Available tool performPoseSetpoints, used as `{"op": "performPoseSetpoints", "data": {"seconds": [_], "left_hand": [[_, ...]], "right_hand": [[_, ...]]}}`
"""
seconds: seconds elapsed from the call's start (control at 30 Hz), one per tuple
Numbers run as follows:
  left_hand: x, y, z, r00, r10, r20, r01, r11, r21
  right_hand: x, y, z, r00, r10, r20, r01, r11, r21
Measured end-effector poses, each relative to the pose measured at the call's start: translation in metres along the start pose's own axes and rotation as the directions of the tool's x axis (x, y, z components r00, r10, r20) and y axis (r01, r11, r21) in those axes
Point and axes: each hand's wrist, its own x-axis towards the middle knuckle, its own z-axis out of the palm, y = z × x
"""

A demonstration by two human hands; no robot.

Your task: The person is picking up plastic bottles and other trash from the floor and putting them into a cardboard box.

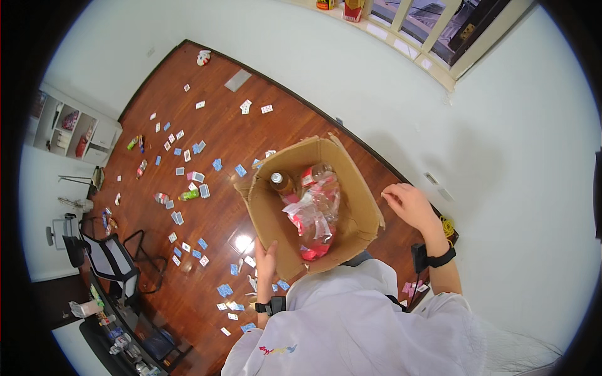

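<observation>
An open cardboard box [357, 207] is held in front of my body, its opening facing up. My left hand [266, 263] grips its left side near the bottom corner, with the thumb at the rim. Inside lie a bottle with a white cap [281, 182], a clear plastic bottle with a red label [317, 174] and crumpled clear and pink plastic packaging [315, 221]. My right hand [408, 204] hovers apart from the box's right side, near the wall, fingers bent with the thumb and fingertips close together. Nothing can be made out between them.
Playing cards [187, 155] lie scattered over the wooden floor [225, 127], with several bottles such as a green-labelled one [189, 195] among them. A mesh chair [113, 256] stands at the left beside a cluttered desk [127, 324]. A yellow cord [447, 225] lies by the wall.
</observation>
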Motion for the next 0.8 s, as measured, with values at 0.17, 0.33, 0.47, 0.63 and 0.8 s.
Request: {"op": "performPoseSetpoints", "data": {"seconds": [0.17,0.33,0.47,0.63,0.8], "left_hand": [[0.002,0.027,0.002,0.993,-0.073,0.088,0.081,0.992,-0.093],[0.003,0.018,-0.011,0.991,-0.020,0.132,0.031,0.996,-0.079],[0.001,0.018,-0.014,0.993,0.024,0.113,-0.018,0.998,-0.061],[0.008,0.025,-0.008,0.987,0.015,0.158,-0.013,1.000,-0.008],[0.018,0.013,-0.019,0.980,-0.039,0.195,0.056,0.995,-0.081]], "right_hand": [[-0.010,-0.016,0.026,0.994,0.099,-0.037,-0.096,0.993,0.065],[-0.005,-0.032,0.031,0.984,0.065,-0.166,-0.048,0.993,0.107],[-0.011,-0.030,0.038,0.977,0.085,-0.194,-0.053,0.984,0.168],[-0.027,-0.008,0.050,0.973,0.144,-0.178,-0.110,0.976,0.187],[-0.031,-0.009,0.068,0.956,0.195,-0.220,-0.138,0.958,0.253]]}}
